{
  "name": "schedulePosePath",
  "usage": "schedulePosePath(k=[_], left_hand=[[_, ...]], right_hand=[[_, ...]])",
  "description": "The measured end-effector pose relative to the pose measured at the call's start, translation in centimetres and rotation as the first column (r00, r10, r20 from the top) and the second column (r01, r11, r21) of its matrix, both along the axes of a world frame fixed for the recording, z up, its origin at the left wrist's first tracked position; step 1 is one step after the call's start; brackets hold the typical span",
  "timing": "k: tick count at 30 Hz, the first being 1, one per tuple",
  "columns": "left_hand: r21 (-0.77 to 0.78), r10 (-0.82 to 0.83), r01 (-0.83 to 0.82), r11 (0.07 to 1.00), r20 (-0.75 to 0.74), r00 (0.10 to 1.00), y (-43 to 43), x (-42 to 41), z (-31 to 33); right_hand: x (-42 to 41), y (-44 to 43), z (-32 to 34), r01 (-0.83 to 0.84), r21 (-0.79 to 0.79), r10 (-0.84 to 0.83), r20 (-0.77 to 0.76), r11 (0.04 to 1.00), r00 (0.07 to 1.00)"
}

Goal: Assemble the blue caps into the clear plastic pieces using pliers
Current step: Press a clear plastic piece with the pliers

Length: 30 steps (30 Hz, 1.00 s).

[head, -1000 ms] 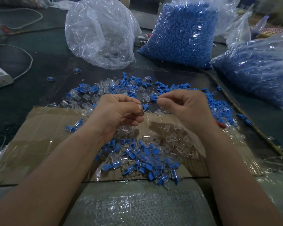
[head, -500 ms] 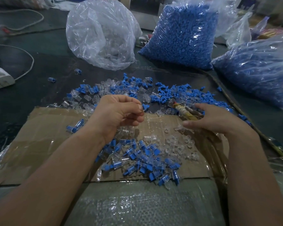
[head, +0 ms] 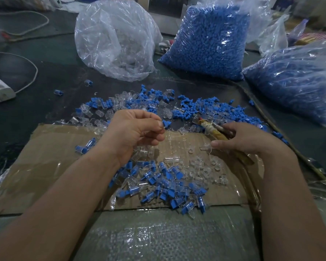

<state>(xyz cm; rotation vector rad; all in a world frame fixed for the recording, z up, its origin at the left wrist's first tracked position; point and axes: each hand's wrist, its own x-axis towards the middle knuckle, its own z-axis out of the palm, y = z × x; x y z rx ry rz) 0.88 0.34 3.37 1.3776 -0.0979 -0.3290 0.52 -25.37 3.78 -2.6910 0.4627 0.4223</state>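
Pinching a blue cap (head: 166, 123) at its fingertips, the left grip (head: 137, 132) hovers above the far edge of the cardboard sheet (head: 55, 166). Whether a clear piece is already seated on that cap cannot be told. The right grip (head: 250, 140) is closed round the pliers (head: 212, 129) — fingers curled over the tape-wrapped handles, nose pointing left toward the cap but apart from it. How the plier jaws stand cannot be made out.

Below the left wrist, a heap of assembled pieces (head: 167, 185) — clear bodies with blue caps fitted — lies on the near part of the cardboard. Just right of that heap lie loose clear plastic pieces (head: 201, 166), uncapped. Beyond the cardboard, a mixed scatter (head: 186, 108) of blue caps and clear pieces spreads over the dark worktop (head: 51, 72).

Three bags occupy the far side. A clear bag (head: 117, 38) stands left of centre, a blue bag (head: 209, 40) packed with caps stands beside it, and a second blue bag (head: 294, 81) lies at the right. A white power adapter (head: 0, 91) with its cable rests at the left edge. A woven plastic sheet (head: 167, 232) lies nearest, in front of the cardboard.
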Motion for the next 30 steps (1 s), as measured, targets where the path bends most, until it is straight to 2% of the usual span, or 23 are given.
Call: schedulePosePath(k=[3,9,12,18,24,30], left_hand=[[0.002,0.001,-0.001,1.000,0.002,1.000,0.0,0.1,-0.1],[-0.016,0.003,-0.003,1.000,0.001,1.000,0.0,0.3,-0.2],[-0.027,0.007,-0.007,1.000,-0.009,1.000,0.0,0.3,-0.2],[-0.053,0.038,-0.038,0.998,-0.003,0.999,-0.2,0.4,-0.4],[-0.089,0.088,-0.087,0.992,0.014,0.996,-0.5,0.4,-0.6],[-0.135,0.183,-0.174,0.976,0.057,0.981,-0.7,0.2,-1.1]], right_hand=[[-0.1,0.0,0.2,0.006,0.028,-0.006,0.001,1.000,1.000],[0.0,0.0,-0.1,0.050,0.097,-0.066,0.166,0.994,0.984],[-0.1,0.5,0.2,0.018,0.002,-0.018,0.255,1.000,0.967],[0.2,1.9,0.5,-0.104,-0.139,0.162,0.510,0.985,0.845],[0.0,3.1,0.1,-0.196,-0.228,0.294,0.570,0.954,0.767],[-0.7,4.7,0.7,-0.304,-0.175,0.340,0.665,0.936,0.665]])
